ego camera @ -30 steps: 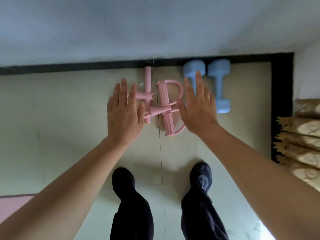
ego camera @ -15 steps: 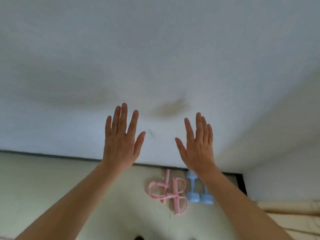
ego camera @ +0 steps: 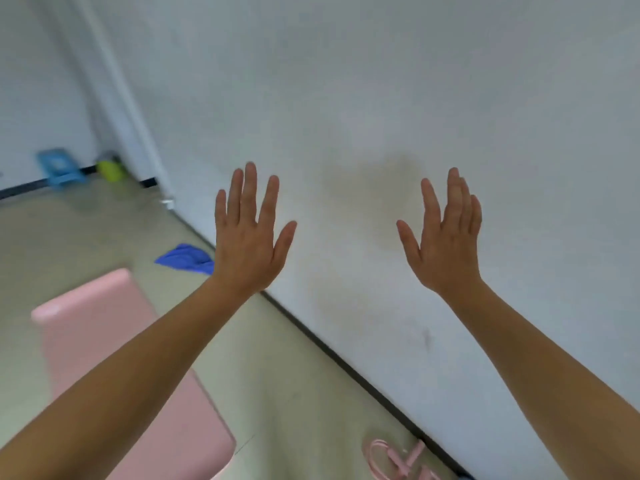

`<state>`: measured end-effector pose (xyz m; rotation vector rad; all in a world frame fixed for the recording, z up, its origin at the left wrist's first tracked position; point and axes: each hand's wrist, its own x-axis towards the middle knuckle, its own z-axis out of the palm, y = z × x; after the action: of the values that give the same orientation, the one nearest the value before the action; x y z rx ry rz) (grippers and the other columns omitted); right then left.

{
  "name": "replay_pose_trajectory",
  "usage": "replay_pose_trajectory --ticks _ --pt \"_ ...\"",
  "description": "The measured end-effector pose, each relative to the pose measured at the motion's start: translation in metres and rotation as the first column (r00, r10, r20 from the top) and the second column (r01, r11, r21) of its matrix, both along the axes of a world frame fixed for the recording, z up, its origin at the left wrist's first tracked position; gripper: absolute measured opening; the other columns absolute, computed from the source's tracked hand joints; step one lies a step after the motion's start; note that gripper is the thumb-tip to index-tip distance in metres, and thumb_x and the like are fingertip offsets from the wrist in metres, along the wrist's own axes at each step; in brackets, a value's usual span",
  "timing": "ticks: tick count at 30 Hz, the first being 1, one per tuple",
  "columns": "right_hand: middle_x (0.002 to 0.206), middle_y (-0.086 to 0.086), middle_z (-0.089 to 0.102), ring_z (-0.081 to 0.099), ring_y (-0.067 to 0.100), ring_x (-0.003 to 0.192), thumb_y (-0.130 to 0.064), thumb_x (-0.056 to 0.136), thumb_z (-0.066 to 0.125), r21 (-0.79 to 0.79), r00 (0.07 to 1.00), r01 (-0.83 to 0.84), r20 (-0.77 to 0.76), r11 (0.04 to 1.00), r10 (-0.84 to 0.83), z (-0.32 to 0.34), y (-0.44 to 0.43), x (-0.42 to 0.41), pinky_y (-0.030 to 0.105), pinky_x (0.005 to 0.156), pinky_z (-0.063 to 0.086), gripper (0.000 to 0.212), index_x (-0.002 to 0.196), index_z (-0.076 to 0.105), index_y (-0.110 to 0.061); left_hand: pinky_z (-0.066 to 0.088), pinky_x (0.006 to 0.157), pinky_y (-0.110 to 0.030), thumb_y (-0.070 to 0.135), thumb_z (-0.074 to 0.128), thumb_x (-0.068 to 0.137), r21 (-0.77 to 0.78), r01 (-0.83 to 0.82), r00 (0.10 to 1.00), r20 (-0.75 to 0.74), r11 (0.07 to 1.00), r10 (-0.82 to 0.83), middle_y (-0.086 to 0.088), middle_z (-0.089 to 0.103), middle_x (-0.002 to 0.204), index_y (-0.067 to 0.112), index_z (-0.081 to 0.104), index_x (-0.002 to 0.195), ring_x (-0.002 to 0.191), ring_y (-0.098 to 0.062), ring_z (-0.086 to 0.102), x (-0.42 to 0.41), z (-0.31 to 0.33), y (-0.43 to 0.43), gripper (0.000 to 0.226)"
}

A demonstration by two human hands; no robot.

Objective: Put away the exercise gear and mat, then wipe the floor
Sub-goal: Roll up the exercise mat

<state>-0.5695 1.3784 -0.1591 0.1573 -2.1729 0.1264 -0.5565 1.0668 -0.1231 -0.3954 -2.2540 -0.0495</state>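
Floor fills the left side of the frame. In the upper left sit a blue box and a green thing; I cannot tell what they are. Lower on the left lies the pink mat, flat on the floor and not rolled up. I think someone could trip on its edge when walking over it. If the wiping came first, the floor under the mat would stay dirty. Past the far end of the mat, close to the wall, lies a blue cloth. The left hand is up in the air near the middle of the frame. Its fingers are straight and spread, and it holds nothing. The mat is below it and to its left, partly hidden by the arm. The cloth shows right beside the wrist, but it lies down on the floor. At the bottom, right of the middle, a pink pull band lies by the wall, where a foot could catch in its loops. The right hand is up too, fingers straight and empty, well above the band.
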Motion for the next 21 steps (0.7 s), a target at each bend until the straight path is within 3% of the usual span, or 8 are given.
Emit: replay_pose_trajectory --ticks 6,12,17,21 --pt "0.161 0.029 0.017 0.021 0.044 0.148 -0.046 0.103 0.045 -0.054 0.942 -0.326 0.061 0.944 0.329 -0.006 -0.131 0.018 0.057 0.118 0.020 0.067 0.156 0.028 -0.008 0.020 0.115 -0.060 0.048 0.033 0.101 -0.083 -0.332 0.941 0.038 0.940 0.336 -0.024 0.013 0.161 0.008 0.025 0.154 0.149 -0.040 0.012 0.123 -0.002 -0.117 0.067" --pt "0.162 0.025 0.017 0.025 0.042 0.147 -0.045 0.101 0.049 -0.023 0.768 -0.635 0.083 0.772 0.635 0.009 -0.307 0.089 0.055 0.119 0.021 0.066 0.155 0.031 -0.012 0.020 0.114 -0.062 0.046 0.037 0.099 -0.038 -0.622 0.782 0.017 0.782 0.623 -0.025 0.016 0.160 0.007 0.028 0.152 0.148 -0.042 0.015 0.258 0.012 -0.245 0.067" --pt "0.160 0.026 0.021 0.027 0.042 0.146 -0.047 0.101 0.044 0.022 0.653 -0.755 0.111 0.655 0.749 0.017 -0.451 0.172 0.055 0.116 0.025 0.065 0.154 0.035 -0.011 0.017 0.115 -0.063 0.050 0.029 0.099 0.000 -0.748 0.662 0.063 0.663 0.747 -0.025 0.014 0.160 0.006 0.024 0.153 0.148 -0.042 0.013 0.379 0.009 -0.348 0.070" --pt "0.161 0.026 0.020 0.028 0.043 0.145 -0.049 0.100 0.045 0.000 0.606 -0.788 0.175 0.616 0.776 0.012 -0.566 0.239 0.057 0.114 0.028 0.066 0.154 0.033 -0.012 0.017 0.115 -0.062 0.050 0.029 0.099 0.034 -0.806 0.591 0.103 0.591 0.800 -0.025 0.014 0.160 0.006 0.024 0.153 0.148 -0.041 0.012 0.464 0.007 -0.432 0.070"
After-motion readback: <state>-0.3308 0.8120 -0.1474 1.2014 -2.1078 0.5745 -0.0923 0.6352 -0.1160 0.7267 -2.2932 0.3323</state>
